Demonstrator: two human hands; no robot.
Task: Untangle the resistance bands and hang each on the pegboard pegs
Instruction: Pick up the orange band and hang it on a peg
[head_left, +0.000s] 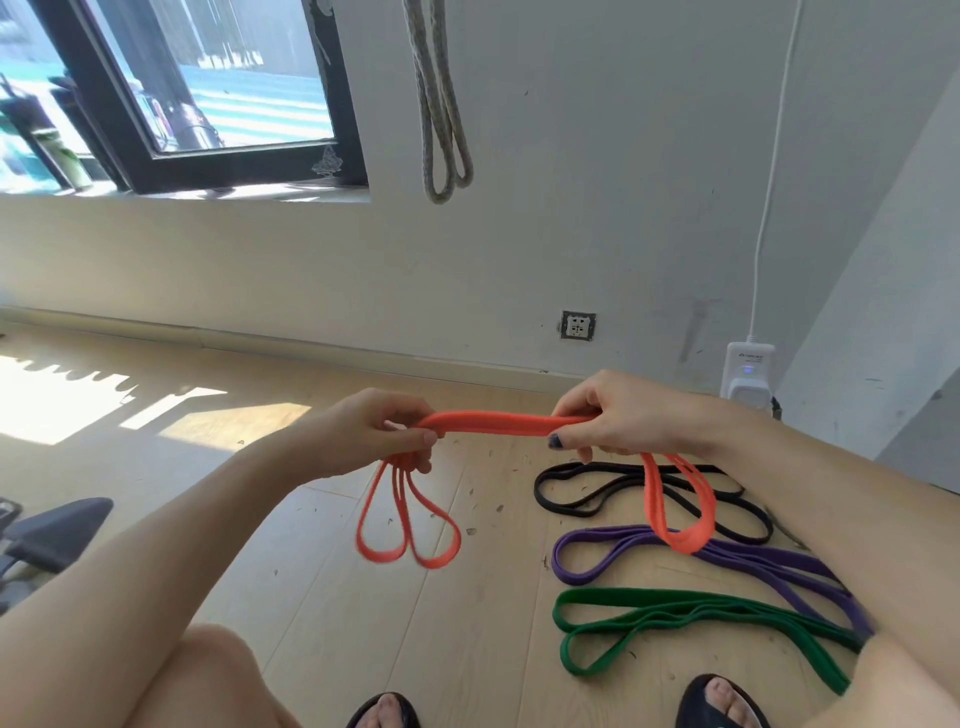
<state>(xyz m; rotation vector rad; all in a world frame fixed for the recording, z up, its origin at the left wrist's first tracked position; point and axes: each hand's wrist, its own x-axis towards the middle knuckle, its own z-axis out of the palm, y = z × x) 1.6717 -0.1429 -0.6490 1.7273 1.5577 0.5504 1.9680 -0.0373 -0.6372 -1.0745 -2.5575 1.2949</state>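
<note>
Both hands hold an orange resistance band (493, 423) above the wooden floor. My left hand (382, 431) grips its left part, and two loops hang below that fist. My right hand (618, 415) pinches the other end, from which a longer loop droops over the bands on the floor. The stretch between my hands is folded in layers and nearly level. A black band (566, 491), a purple band (587, 551) and a green band (597, 603) lie in flat loops at the right. A grey rope-like band (441, 130) hangs on the wall above. No pegboard is in view.
A wall socket (577, 326) and a white power strip (748, 374) with its cable sit at the base of the wall. A dark chair base (52, 530) stands at the left. My knees and sandalled feet (719, 701) fill the bottom edge. A window (182, 88) is at upper left.
</note>
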